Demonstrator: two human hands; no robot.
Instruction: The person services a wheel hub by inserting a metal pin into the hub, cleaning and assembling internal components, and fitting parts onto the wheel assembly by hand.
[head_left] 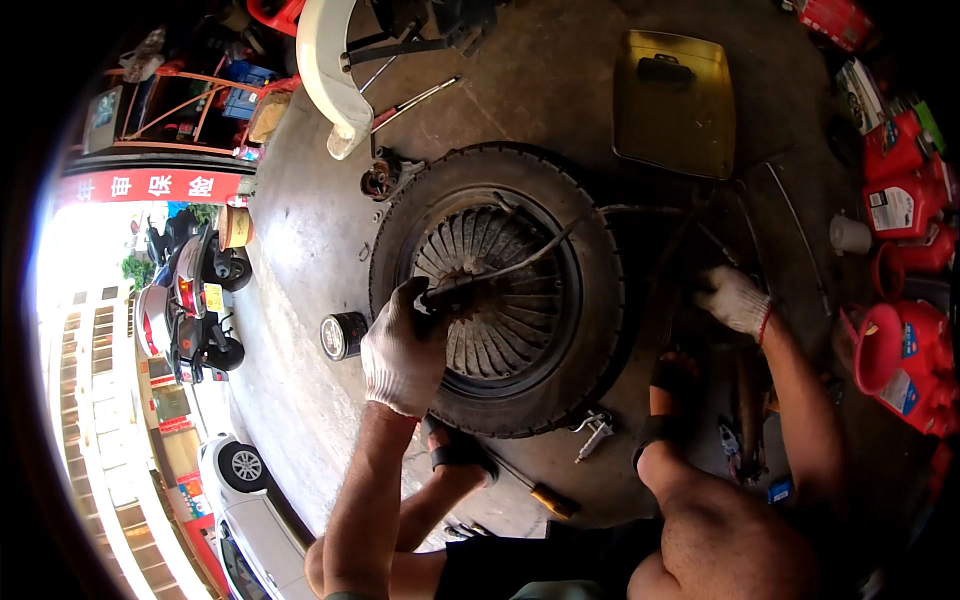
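A black tyre (595, 330) on a ribbed metal wheel hub (510, 340) lies flat on the floor before me. My left hand (405, 350), in a white glove with dark fingertips, is wrapped round the end of a dark hose (535, 255) above the hub. The hose runs right, over the tyre's edge. My right hand (733, 300), also gloved, is low on the right near dark tools on the floor; its fingers are in shadow, and what they touch is unclear.
A yellowish tray (720, 110) lies at the upper right. Round the tyre are a metal part (382, 178), an open tin (343, 336), an air gun (596, 436) and a screwdriver (550, 500). Red bottles (900, 210) stand far right. A white curved fender (325, 70) juts in above.
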